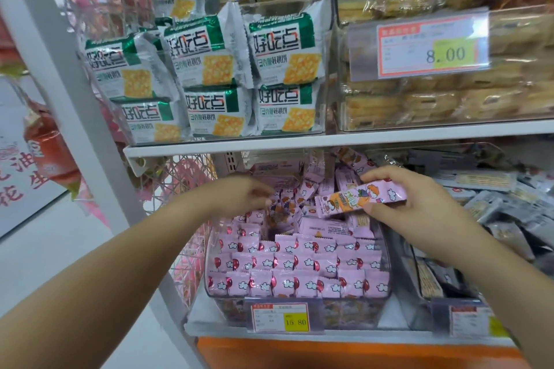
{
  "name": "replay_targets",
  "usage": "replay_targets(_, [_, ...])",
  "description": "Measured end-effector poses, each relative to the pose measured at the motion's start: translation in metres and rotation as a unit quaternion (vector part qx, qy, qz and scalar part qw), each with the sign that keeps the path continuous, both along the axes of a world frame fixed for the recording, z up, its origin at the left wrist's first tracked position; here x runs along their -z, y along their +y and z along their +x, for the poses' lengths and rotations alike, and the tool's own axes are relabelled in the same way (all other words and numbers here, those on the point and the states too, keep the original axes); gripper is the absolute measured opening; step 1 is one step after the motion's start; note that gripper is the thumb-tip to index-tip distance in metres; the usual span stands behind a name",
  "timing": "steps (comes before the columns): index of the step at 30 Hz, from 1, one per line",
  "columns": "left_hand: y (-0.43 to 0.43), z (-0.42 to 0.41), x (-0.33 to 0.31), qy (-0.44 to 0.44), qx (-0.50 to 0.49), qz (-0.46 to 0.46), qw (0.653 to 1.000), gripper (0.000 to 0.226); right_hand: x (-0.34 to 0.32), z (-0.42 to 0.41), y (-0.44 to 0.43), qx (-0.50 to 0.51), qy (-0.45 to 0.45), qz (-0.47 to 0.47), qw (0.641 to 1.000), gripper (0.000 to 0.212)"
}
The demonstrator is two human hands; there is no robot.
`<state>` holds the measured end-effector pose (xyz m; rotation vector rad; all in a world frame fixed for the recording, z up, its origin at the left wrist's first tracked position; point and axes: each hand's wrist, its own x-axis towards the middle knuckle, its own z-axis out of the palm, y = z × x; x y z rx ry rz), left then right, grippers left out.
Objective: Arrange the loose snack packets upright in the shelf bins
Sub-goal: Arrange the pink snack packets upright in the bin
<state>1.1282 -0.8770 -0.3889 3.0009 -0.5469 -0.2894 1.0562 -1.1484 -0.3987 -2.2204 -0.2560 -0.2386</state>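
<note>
A clear plastic bin [386,275] on the lower shelf holds several pink snack packets [287,266]. Those at the front stand upright in rows, while those at the back lie in a loose heap [314,189]. My right hand [419,204] holds one pink and orange packet [359,199] flat above the bin, pinched between thumb and fingers. Over the left rear of the bin, my left hand [239,195] reaches down with its fingers curled into the loose packets; whether it grips one is hidden.
The shelf above carries a bin of green and white cracker packs [209,69] and a bin of golden cakes [419,105] with an 8.00 price tag. A bin of grey packets [494,210] stands to the right. A white upright post [75,99] and wire mesh run along the left.
</note>
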Motion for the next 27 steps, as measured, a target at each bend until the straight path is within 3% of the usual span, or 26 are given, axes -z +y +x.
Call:
replay_targets(5, [-0.023,0.018,0.013,0.041,-0.003,-0.054,0.998,0.032,0.005,0.007,-0.001,0.003,0.003,-0.014,1.000,0.030])
replay_targets(10, [-0.035,0.039,0.033,0.070,0.006,-0.028,0.997,0.037,0.009,0.012,0.000,-0.001,0.007,-0.007,1.000,0.029])
replay_targets(19, [-0.037,0.040,0.053,-0.030,0.044,0.064,0.997,0.034,0.009,0.012,0.001,-0.006,0.029,-0.009,1.000,0.027])
replay_targets(24, [-0.031,0.034,0.052,-0.043,0.045,0.031,0.998,0.023,0.009,0.012,0.002,-0.005,0.028,-0.022,0.999,0.028])
replay_targets(27, [-0.021,0.030,0.048,-0.019,0.015,-0.030,0.999,0.032,0.008,0.011,0.002,-0.008,0.032,-0.024,0.999,0.029])
